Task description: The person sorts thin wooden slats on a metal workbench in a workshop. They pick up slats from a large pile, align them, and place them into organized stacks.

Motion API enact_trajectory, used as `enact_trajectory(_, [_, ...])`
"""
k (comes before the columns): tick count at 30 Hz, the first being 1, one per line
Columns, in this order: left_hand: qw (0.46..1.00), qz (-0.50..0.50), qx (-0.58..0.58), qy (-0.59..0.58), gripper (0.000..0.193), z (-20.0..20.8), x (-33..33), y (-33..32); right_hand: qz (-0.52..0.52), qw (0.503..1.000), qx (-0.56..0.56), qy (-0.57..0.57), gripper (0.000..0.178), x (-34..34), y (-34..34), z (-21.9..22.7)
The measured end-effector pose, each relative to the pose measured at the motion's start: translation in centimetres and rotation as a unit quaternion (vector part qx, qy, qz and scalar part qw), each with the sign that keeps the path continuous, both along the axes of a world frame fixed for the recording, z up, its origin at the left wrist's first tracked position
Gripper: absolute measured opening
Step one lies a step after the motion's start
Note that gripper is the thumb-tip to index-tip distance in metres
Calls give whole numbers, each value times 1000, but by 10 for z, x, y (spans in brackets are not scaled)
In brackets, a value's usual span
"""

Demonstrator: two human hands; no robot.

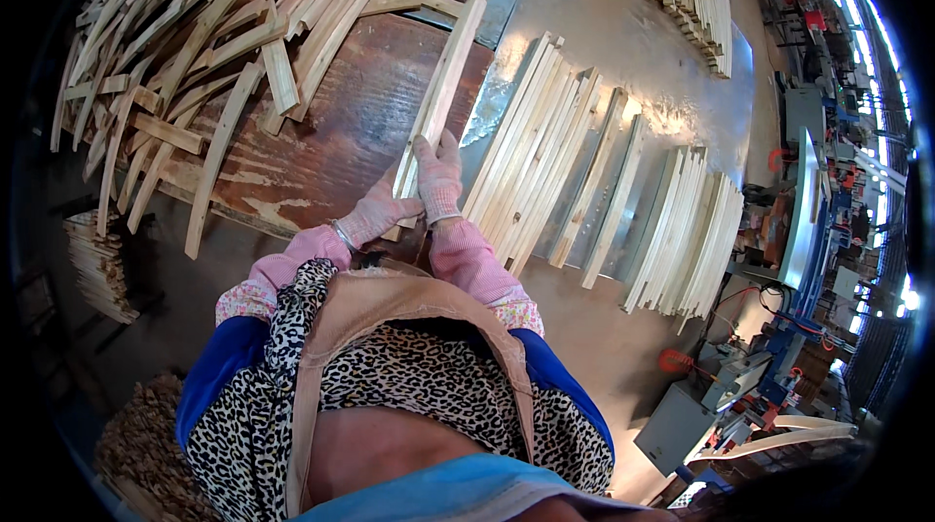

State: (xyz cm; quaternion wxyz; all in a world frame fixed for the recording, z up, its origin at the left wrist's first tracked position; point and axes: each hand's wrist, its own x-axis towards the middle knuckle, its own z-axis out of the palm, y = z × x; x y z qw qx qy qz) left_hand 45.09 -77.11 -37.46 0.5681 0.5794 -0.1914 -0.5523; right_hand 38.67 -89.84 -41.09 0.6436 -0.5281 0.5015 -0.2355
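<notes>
We see a small bundle of pale wooden slats held at its near end, its long axis running away from the body and slightly to the right, from the hands up toward the far edge of the brown worktop. The left hand, in a light work glove, wraps the near end from the left and below, fingers closed round the sticks. The right hand, gloved alike, lies just beyond it on the bundle, pressed against the right side and top with fingers curled over; we think both grips are firm, though the gloves and the fisheye bend make the fingertips hard to read. The right hand sits farther along the slats, so the free length lies ahead of both hands.

To the right, touching nothing we hold, rows of sorted slats lie side by side on the grey metal table, parallel to our bundle, with a further group of slats beyond them. The open strip of grey surface between the bundle and the nearest row is narrow. To the left, a loose heap of curved and straight offcuts crowds the brown top, reaching close to the bundle's far tip. Machinery stands well apart at the right.
</notes>
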Motion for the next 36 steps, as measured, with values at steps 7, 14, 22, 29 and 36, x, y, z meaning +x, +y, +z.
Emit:
enact_trajectory(7, [995,-30,-61,72,86,7,-16,-2,-35,977,179,-105,53,-36,-9,30])
enact_trajectory(14, [995,25,-40,89,52,-1,5,-5,-22,886,390,-249,45,-65,-38,38])
enact_trajectory(22, [986,39,10,163,50,-14,8,-15,-67,982,119,-130,45,-129,-57,86])
enact_trajectory(29, [968,0,1,250,54,11,2,-28,-140,950,-151,235,58,-287,-124,32])
enact_trajectory(36, [974,-85,13,211,56,11,-4,-36,-75,793,-164,582,58,-278,-125,48])
